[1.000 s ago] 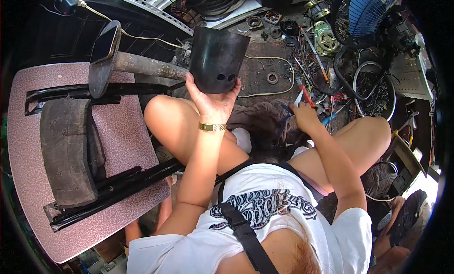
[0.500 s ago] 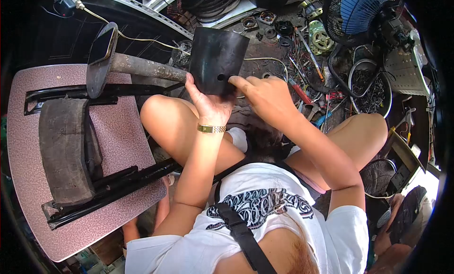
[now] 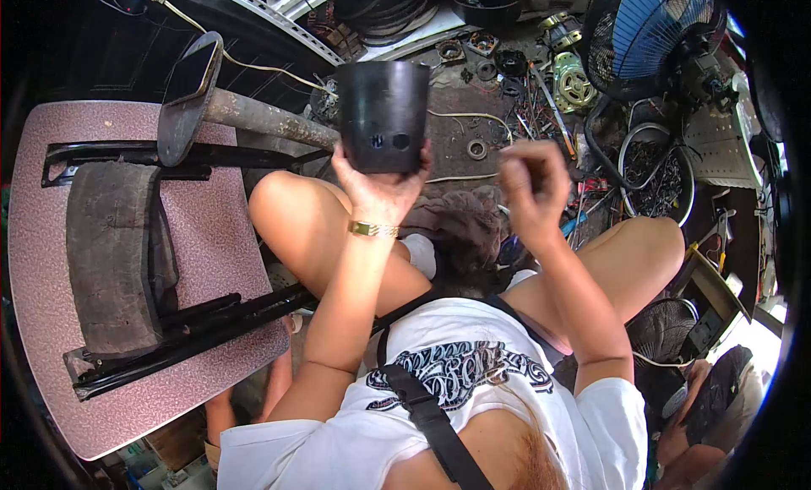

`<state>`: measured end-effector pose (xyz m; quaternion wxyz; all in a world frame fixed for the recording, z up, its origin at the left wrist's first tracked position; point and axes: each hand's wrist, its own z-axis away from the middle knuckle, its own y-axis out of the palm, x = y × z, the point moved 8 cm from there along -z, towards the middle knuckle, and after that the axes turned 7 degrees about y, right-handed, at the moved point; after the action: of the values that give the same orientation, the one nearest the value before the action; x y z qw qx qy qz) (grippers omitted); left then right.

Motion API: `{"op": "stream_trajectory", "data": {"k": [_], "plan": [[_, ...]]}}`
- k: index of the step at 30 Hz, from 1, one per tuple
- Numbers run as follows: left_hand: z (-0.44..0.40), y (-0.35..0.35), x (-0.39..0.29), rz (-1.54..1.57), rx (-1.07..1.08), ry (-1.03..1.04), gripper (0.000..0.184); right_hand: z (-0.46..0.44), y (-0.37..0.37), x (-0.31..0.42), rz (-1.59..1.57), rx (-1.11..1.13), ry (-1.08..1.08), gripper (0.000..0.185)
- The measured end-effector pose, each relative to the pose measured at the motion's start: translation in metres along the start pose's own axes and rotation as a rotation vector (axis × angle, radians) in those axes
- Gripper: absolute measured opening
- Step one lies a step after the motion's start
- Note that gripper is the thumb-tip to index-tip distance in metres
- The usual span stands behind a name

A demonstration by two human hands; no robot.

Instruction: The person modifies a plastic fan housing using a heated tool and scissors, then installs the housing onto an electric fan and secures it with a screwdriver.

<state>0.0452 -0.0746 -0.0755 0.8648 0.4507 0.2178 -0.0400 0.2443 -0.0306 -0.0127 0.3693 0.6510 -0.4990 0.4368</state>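
My left hand (image 3: 382, 190) holds a black cylindrical pot (image 3: 383, 110) from below, thumb on one side and fingers on the other. Two round holes show near the pot's lower end, facing me. To the right of the pot, apart from it, my right hand (image 3: 534, 182) is raised with its fingers curled together and smeared by motion; whether anything small is between them cannot be made out. A dark cloth (image 3: 452, 228) lies on the floor below, between my legs.
At left, a pink table (image 3: 228, 262) bears a curved rubber piece (image 3: 110, 253). A metal post (image 3: 262, 118) with a phone on its flat end stands nearby. Tools, wires, a blue fan (image 3: 650, 34) and a round basin (image 3: 623, 173) are at right. Another person's limbs show at the lower right.
My right hand came from the right to the pot's holes, then drew back to the right. The pot has turned slightly in my left hand. The red-handled tool was let go on the floor.
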Motion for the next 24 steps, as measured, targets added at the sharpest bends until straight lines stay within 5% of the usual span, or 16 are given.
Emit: {"op": "stream_trajectory", "data": {"k": [2, 5, 8, 11, 13, 15, 17, 19, 24], "plan": [[0.002, -0.001, 0.004, 0.105, 0.018, -0.059, 0.076, 0.0, -0.024, -0.036, -0.14, -0.137, 0.369, 0.01], [0.01, 0.016, 0.033, 0.186, 0.05, -0.138, 0.073, -0.001, -0.019, -0.06, 0.213, -0.014, 0.198, 0.018], [0.018, 0.03, 0.056, 0.181, 0.117, -0.134, 0.072, 0.007, 0.001, -0.029, 0.254, 0.148, 0.045, 0.081], [0.021, 0.039, 0.08, 0.158, 0.323, -0.207, 0.071, 0.007, -0.001, -0.031, 0.145, 0.182, 0.026, 0.081], [0.024, 0.041, 0.084, 0.193, 0.206, -0.131, 0.071, -0.008, -0.041, -0.027, 0.251, -0.078, -0.077, 0.065], [0.021, 0.036, 0.077, 0.216, 0.172, -0.071, 0.073, -0.013, -0.102, -0.057, -0.171, -0.61, 0.265, 0.057], [0.018, 0.035, 0.063, 0.189, 0.169, -0.022, 0.079, -0.018, -0.177, -0.103, -0.275, -0.959, 0.272, 0.057], [0.011, 0.03, 0.047, 0.157, 0.235, 0.001, 0.084, -0.024, -0.243, -0.104, 0.421, -1.177, 0.14, 0.072], [0.022, 0.05, 0.03, 0.133, 0.404, -0.117, 0.101, -0.052, -0.337, -0.103, 0.96, -1.266, 0.382, 0.092]]}}
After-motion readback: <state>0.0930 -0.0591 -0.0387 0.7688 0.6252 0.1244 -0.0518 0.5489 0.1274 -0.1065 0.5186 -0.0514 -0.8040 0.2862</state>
